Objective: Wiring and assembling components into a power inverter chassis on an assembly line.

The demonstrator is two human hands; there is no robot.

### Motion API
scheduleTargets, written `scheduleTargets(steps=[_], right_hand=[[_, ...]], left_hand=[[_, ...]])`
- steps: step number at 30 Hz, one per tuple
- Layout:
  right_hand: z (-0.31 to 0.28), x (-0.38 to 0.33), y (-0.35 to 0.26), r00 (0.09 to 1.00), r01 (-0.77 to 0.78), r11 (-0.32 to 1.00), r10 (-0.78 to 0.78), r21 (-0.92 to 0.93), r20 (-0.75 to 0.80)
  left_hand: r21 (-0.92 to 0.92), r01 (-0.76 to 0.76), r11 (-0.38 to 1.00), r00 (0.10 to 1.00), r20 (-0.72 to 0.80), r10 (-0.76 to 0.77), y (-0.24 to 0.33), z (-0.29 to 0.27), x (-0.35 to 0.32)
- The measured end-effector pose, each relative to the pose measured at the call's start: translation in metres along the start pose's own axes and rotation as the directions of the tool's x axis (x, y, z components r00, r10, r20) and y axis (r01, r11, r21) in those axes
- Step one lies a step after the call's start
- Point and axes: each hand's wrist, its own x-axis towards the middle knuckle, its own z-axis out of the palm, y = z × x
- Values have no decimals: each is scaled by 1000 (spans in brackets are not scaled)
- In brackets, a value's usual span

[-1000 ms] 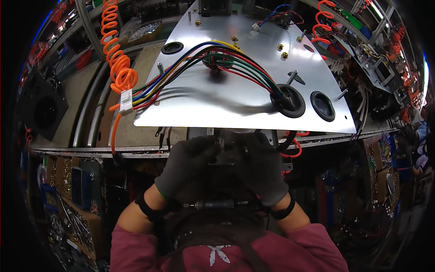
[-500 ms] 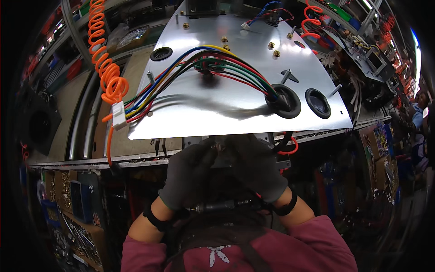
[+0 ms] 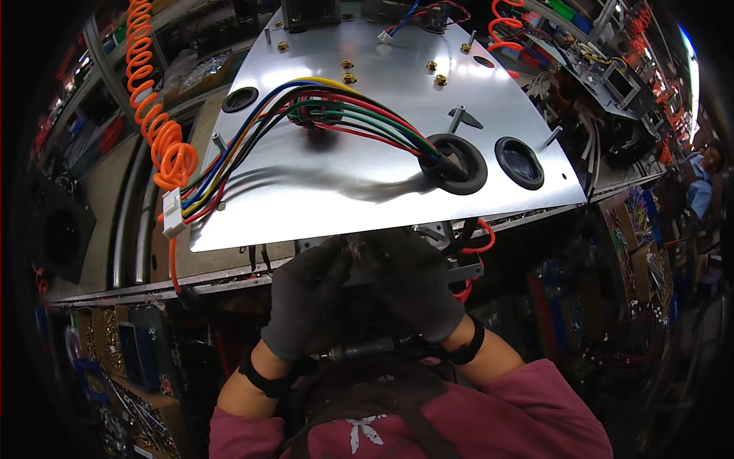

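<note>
My left hand (image 3: pixel 303 294) and my right hand (image 3: pixel 422 289), both in grey gloves, meet just in front of the near edge of a shiny metal plate (image 3: pixel 329 222). Their fingers are curled together; whatever is between them is too dark and small to make out. A dark metal bracket-like part (image 3: pixel 465 272) sticks out beside my right hand, partly under the plate. Across the plate arches a bundle of coloured wires (image 3: pixel 243 145), running from a black rubber grommet (image 3: pixel 479 172) to a white connector (image 3: pixel 173 213) at the left edge.
An orange coiled hose (image 3: pixel 172 162) hangs at the left, close to the connector. Threaded posts and brass nuts (image 3: pixel 349 78) stand up from the plate. A slim dark tool (image 3: pixel 367 351) lies below my hands. Small-parts bins (image 3: pixel 138 356) sit lower left; another person (image 3: pixel 699 187) is far right.
The plate and its wires appear farther left and slightly lower in the view. Both hands have shifted a little left in the picture, staying close together with fingers curled.
</note>
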Motion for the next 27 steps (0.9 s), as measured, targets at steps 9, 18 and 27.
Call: scheduleTargets(steps=[9,18,27], right_hand=[[-4,3,-7,993,-115,985,118,125,-15],[-10,4,-14,933,-356,847,349,395,91],[-14,4,-13,923,-379,786,360,489,136]], left_hand=[[96,-182,979,983,37,180,1,-3,1],[0,7,1000,1000,10,-7,2,-1,1],[-57,59,997,998,21,-57,-1,0,0]])
